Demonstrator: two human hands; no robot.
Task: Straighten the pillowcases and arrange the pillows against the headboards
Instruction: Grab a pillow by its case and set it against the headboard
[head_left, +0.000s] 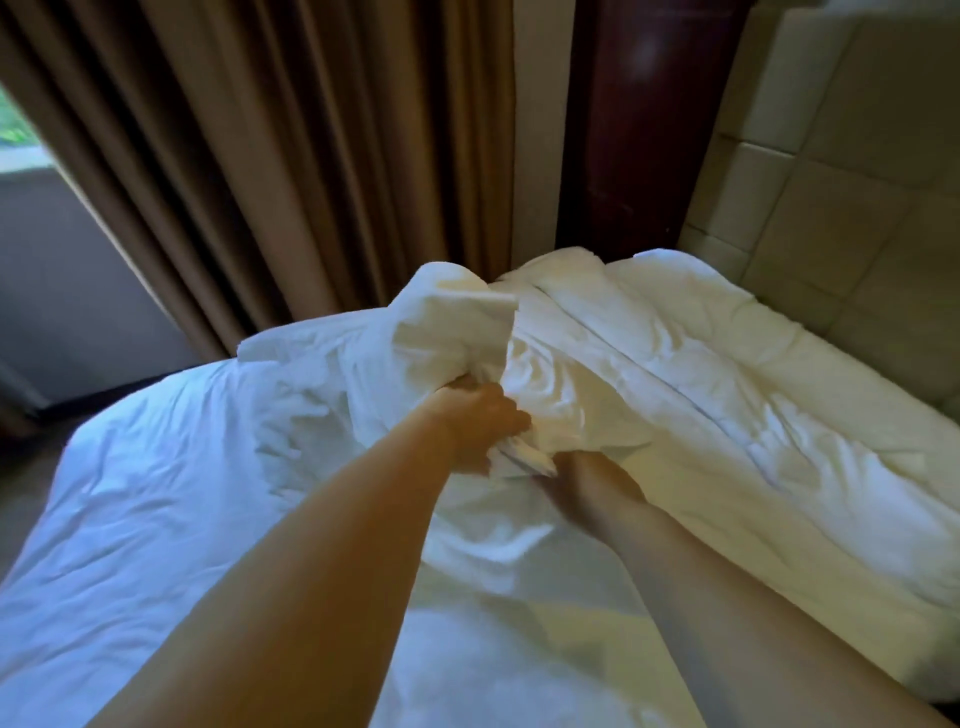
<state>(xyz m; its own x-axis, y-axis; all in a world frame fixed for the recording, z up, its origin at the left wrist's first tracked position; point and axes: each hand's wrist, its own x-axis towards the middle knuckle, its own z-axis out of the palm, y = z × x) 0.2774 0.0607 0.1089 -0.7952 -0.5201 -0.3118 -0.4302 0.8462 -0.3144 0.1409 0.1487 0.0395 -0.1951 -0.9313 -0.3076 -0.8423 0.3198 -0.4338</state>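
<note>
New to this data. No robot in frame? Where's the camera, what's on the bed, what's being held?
There is no machine here. A person works with two bare hands, filmed by one wide-angle camera worn on the head, looking forward and down.

The left hand grips a bunched edge of a crumpled white pillowcase, which rises above the bed sheet. The right hand meets the same bunch from below, but blur hides whether it grips.

A second pillow lies along the padded headboard. Brown curtains hang behind.
</note>
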